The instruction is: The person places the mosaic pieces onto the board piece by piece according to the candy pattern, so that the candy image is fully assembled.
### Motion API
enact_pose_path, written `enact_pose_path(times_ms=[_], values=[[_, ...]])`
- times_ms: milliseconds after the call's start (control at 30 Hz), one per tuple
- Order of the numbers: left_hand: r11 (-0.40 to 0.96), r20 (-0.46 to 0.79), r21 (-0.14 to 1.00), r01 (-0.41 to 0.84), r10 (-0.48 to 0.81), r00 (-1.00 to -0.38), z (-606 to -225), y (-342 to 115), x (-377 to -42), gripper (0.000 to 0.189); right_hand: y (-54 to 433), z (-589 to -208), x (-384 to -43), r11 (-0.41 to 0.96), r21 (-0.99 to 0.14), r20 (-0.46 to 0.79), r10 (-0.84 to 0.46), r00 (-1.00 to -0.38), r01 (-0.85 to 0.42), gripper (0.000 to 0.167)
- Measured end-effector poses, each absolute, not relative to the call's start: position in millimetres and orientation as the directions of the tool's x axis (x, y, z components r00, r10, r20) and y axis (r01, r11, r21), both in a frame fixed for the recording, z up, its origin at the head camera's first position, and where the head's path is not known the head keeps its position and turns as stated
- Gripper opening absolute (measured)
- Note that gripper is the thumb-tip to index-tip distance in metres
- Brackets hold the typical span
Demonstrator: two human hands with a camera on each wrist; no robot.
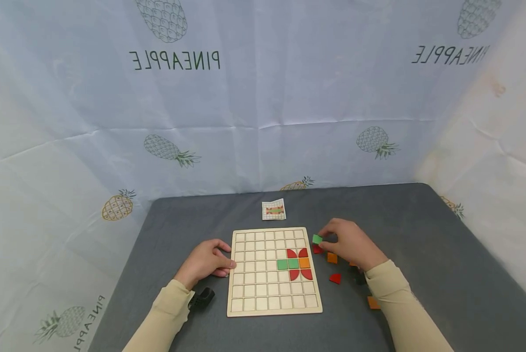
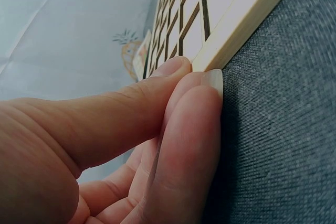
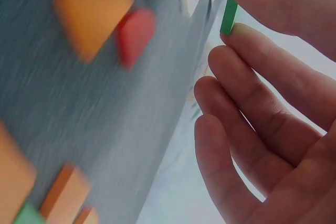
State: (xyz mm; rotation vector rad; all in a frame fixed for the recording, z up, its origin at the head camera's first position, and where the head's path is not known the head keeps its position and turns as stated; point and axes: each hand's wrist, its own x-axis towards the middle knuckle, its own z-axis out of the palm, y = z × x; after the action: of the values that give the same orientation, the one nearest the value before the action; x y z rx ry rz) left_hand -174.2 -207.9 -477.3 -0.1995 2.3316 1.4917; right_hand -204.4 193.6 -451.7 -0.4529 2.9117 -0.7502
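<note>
My left hand (image 1: 205, 261) pinches the left edge of a wooden grid board (image 1: 261, 289) between thumb and index finger; the left wrist view shows the thumb (image 2: 170, 66) at the board's rim. Past the board's right edge, my right hand (image 1: 350, 243) holds a green square tile (image 1: 317, 239) by its sides, raised off the table. On the board's right part lie two green squares (image 1: 287, 264), an orange square (image 1: 304, 263) and several red quarter-circle pieces (image 1: 306, 274). A red piece (image 1: 317, 249) lies just below the held tile.
Right of the board are an orange square (image 1: 332, 257), a red quarter-circle (image 1: 335, 278) and another orange square (image 1: 374, 302), partly behind my right sleeve. A pattern card (image 1: 273, 209) lies beyond the board on the grey table (image 1: 192, 220). Printed cloth (image 1: 254, 98) hangs behind.
</note>
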Motion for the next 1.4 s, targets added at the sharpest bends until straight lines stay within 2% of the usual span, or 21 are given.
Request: enact_pose_path(times_ms=[333,600,967,1400], values=[[0.431,-0.373,0.849,-0.306,0.079,-0.924,-480,-208,-176,0.044,138,-459,-193,0.779,-0.465,0.035,-0.458,-0.888,-0.42,0.016],[0.429,-0.375,0.85,-0.306,0.084,-0.923,-479,-208,-175,0.045,113,-463,-182,0.726,-0.452,0.052,-0.558,-0.828,-0.518,0.013],[0.425,-0.374,0.853,-0.303,0.093,-0.923,-479,-210,-176,0.046,93,-467,-180,0.713,-0.392,0.076,-0.604,-0.793,-0.581,0.013],[0.43,-0.376,0.849,-0.308,0.08,-0.923,-479,-208,-177,0.043,87,-471,-179,0.714,-0.367,0.082,-0.614,-0.785,-0.596,0.013]])
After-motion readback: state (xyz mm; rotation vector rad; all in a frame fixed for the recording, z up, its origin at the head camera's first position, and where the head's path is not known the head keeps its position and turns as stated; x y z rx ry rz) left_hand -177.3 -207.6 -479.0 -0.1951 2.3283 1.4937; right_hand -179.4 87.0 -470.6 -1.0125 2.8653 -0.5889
